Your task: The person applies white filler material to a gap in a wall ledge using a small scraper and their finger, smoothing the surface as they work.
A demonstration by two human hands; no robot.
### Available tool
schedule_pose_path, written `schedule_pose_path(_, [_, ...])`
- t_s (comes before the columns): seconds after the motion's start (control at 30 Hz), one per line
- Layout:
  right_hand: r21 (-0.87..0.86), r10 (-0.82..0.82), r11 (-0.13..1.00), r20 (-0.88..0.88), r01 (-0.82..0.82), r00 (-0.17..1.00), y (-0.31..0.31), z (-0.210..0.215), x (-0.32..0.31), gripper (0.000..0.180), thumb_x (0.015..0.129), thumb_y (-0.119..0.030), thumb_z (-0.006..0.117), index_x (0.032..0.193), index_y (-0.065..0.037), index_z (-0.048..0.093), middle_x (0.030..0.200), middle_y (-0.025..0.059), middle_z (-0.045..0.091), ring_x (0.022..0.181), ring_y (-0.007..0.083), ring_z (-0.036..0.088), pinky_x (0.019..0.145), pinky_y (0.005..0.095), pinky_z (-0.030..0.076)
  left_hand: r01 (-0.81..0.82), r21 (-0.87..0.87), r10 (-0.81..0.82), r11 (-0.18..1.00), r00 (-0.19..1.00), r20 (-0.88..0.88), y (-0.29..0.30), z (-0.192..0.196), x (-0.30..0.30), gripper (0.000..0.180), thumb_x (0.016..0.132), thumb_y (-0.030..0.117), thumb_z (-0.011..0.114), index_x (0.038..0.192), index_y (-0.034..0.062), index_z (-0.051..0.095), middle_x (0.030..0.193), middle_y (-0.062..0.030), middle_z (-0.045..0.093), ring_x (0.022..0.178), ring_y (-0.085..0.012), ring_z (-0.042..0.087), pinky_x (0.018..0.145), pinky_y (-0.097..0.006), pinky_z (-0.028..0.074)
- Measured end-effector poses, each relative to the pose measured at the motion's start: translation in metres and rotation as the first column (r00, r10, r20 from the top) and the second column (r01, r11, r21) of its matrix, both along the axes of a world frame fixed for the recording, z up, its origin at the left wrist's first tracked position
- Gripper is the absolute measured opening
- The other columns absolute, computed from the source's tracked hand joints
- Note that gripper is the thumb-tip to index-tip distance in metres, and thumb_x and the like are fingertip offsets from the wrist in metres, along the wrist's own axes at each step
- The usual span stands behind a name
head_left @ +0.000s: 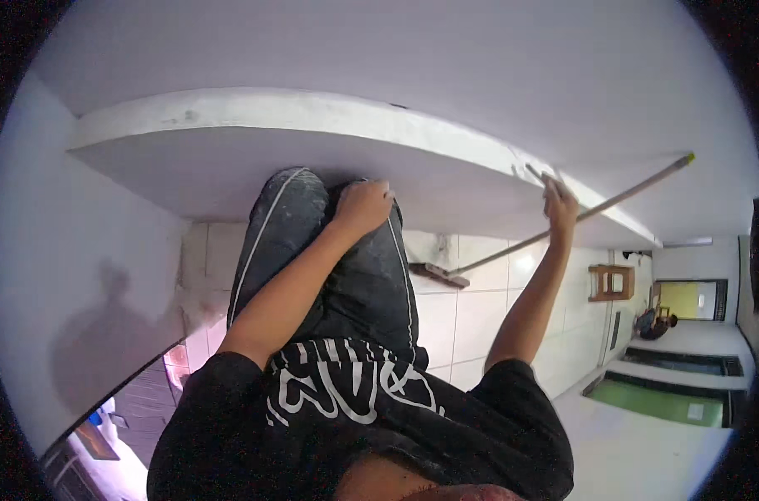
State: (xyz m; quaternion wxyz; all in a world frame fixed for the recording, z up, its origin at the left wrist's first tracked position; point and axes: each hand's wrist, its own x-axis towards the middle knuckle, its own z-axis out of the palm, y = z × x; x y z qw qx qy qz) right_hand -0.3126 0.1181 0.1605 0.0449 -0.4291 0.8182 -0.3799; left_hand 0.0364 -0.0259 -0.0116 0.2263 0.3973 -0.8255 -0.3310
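Note:
My right hand is raised at the white ledge that runs along the wall. Its fingers are closed around a slim, dark tool whose tip meets the ledge's edge; the tool's kind is too small to make out. On my knee, in dusty dark trousers, rests my left hand. Its fingers are curled closed, and whatever may be inside them is hidden. Behind my right forearm a long wooden pole slants up against the wall, its flat brown head down on the tiles.
A wooden stool stands on the white tiled floor to the right. Farther off, a person is low down near a yellow door panel. A green door is at the lower right. A wall closes off the left side.

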Motion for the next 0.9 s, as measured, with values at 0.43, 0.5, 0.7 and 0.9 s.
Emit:
schedule_pose_path(0.43, [-0.442, 0.146, 0.896, 0.206, -0.041, 0.968, -0.006, -0.108, 0.284, 0.029, 0.101, -0.015, 0.06, 0.125, 0.0, 0.067, 0.087, 0.0041, 0.065, 0.061, 0.0043, 0.05, 0.052, 0.0218, 0.04, 0.371, 0.377, -0.096, 0.848, 0.808, -0.581, 0.044, 0.052, 0.012, 0.043, 0.104, 0.036, 0.051, 0.099, -0.0042, 0.065, 0.081, -0.0126, 0.067, 0.075, -0.0213, 0.064, 0.072, -0.039, 0.05])
schedule_pose_path(0.5, [-0.384, 0.169, 0.922, 0.503, 0.045, 0.848, -0.012, -0.094, 0.29, 0.027, 0.1, -0.015, 0.06, 0.12, 0.002, 0.069, 0.091, 0.005, 0.066, 0.071, 0.0091, 0.054, 0.064, 0.025, 0.046, 0.309, 0.371, -0.034, 0.876, 0.806, -0.59, 0.043, 0.065, 0.015, 0.04, 0.104, 0.034, 0.052, 0.096, -0.0029, 0.065, 0.076, -0.011, 0.064, 0.069, -0.0172, 0.061, 0.066, -0.035, 0.048])
schedule_pose_path(0.7, [-0.432, 0.239, 0.894, 0.243, -0.116, 0.94, -0.018, -0.08, 0.298, 0.037, 0.097, -0.015, 0.062, 0.132, -0.001, 0.061, 0.113, 0.0089, 0.061, 0.096, 0.0151, 0.056, 0.081, 0.0264, 0.05, 0.13, 0.406, 0.179, 0.905, 0.748, -0.639, 0.024, 0.091, 0.047, 0.038, 0.104, 0.033, 0.053, 0.091, -0.0008, 0.064, 0.073, -0.0044, 0.062, 0.067, -0.0138, 0.061, 0.062, -0.031, 0.048])
schedule_pose_path(0.9, [-0.45, 0.311, 0.877, 0.26, -0.17, 0.914, 0.005, -0.15, 0.3, 0.041, 0.095, -0.01, 0.064, 0.135, -0.003, 0.058, 0.125, 0.0112, 0.054, 0.106, 0.0186, 0.053, 0.086, 0.0296, 0.049, -0.046, 0.64, 0.507, 0.767, 0.655, -0.56, -0.015, 0.098, 0.148, 0.028, 0.102, 0.032, 0.06, 0.099, 0.0035, 0.06, 0.069, -0.001, 0.059, 0.055, -0.0096, 0.06, 0.05, -0.024, 0.047])
